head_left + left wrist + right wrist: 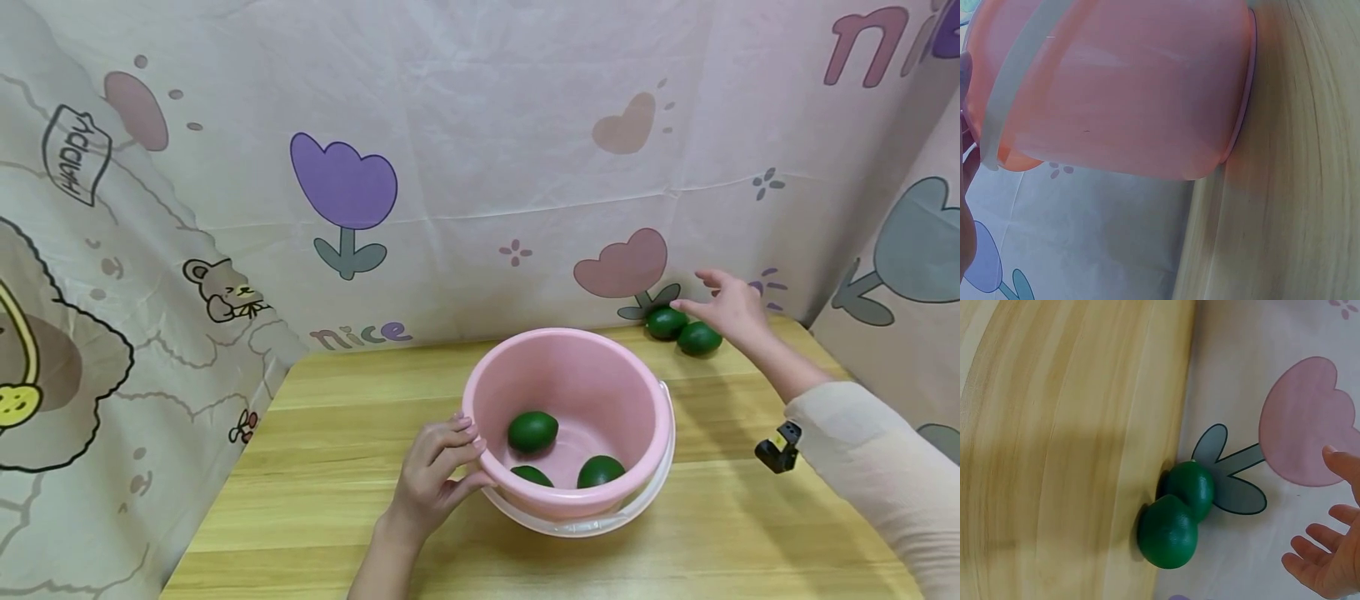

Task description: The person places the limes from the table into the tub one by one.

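Note:
A pink bucket (pixel 600 375) stands on the wooden table, its white handle (pixel 577 527) lowered along the near side. My left hand (pixel 435 475) grips the rim at the left, thumb outside and fingertips over the edge. Inside the bucket lie a dark green lime (pixel 533 432) and two more partly hidden by the near rim. At the back right, a lime (pixel 666 322) rests against a second lime (pixel 699 338), close to the wall cloth. My right hand (pixel 727 312) hovers above these two, thumb and fingers spread apart, holding nothing; the right wrist view shows it apart from them.
A printed cloth (pixel 465 167) hangs right behind the table's back edge and along both sides. Bare wooden tabletop (pixel 337 450) extends left of the bucket. A small black device (pixel 780 447) sits at the right sleeve.

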`<state>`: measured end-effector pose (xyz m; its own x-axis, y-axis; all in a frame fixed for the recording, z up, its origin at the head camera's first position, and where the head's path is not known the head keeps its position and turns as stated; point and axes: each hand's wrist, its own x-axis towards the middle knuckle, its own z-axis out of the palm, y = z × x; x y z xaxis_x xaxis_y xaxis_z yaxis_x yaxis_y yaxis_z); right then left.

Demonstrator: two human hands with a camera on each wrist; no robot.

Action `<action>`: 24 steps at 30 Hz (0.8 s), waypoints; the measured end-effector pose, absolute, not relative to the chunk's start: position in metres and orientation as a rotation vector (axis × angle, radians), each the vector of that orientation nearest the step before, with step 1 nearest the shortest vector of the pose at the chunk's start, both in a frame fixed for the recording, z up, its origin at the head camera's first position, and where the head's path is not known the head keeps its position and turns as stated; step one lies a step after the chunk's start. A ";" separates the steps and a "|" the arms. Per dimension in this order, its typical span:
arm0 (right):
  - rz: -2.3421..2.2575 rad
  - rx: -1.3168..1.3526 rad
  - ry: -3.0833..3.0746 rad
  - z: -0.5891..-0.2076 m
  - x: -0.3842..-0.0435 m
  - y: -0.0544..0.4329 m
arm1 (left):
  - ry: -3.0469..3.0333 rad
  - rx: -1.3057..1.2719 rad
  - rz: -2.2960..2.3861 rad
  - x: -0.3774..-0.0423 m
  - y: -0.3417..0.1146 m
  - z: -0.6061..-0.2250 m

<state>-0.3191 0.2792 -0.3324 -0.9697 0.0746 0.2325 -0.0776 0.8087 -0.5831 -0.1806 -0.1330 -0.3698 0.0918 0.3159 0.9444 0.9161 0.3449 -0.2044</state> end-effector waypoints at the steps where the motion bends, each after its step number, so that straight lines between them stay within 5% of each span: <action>1: 0.903 0.000 -2.748 -0.334 -0.320 0.280 | -1.459 -1.191 -0.656 -0.181 -0.133 -0.370; 24: 0.940 -0.169 -2.762 -0.360 -0.328 0.299 | -1.449 -1.190 -0.651 -0.181 -0.133 -0.369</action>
<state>-0.3282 0.2987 -0.3602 -0.9694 0.1781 0.1691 0.0380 0.7891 -0.6131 -0.1812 -0.1330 -0.3690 0.1017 0.3141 0.9439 0.9140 0.3450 -0.2133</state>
